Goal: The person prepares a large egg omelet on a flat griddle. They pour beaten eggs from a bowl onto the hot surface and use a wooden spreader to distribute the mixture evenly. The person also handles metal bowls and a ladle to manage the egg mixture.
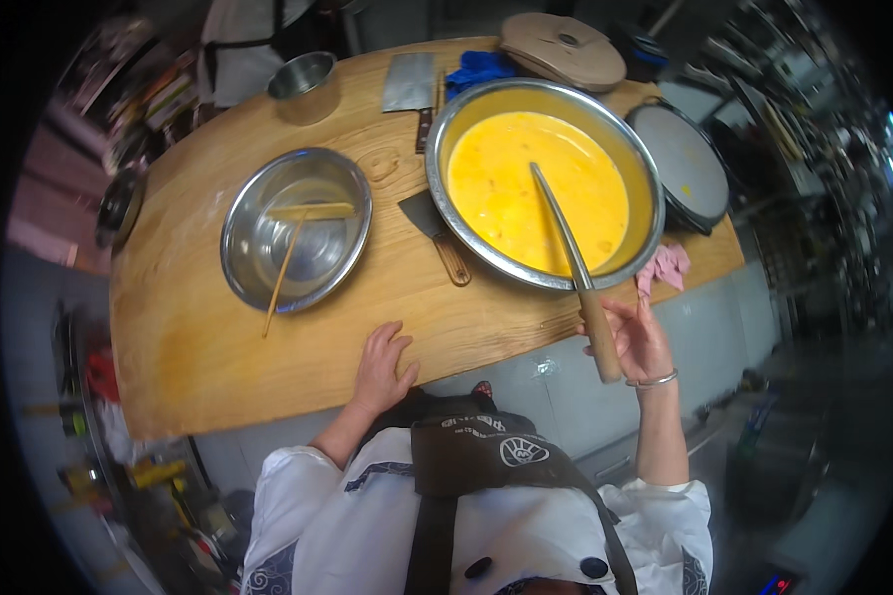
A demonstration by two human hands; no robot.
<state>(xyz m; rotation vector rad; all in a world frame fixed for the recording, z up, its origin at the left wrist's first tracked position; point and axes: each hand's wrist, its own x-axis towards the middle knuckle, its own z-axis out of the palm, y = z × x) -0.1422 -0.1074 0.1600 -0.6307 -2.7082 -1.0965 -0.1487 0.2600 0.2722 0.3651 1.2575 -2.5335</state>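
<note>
A big steel basin (441, 223) stands at the right of the wooden table, holding yellow liquid (496, 188) that looks like beaten egg. Across its near rim leans a long tool (597, 332) with a metal shaft and wooden handle, its head hidden in the liquid. My right hand (640, 345) is palm up under that handle, fingers apart behind it and thumb not wrapped round. Near its raised fingertip lies a crumpled pink cloth (665, 268). My left hand (382, 367) rests open on the table's front edge, holding nothing.
A smaller steel bowl (318, 263) at left has chopsticks (284, 268) and a pale strip (311, 211) across it. A scraper (437, 233), a cleaver (409, 84), a steel pot (305, 87), a blue cloth (478, 71), a round lid (564, 50) and a grey pan (680, 164) share the wooden table (198, 367).
</note>
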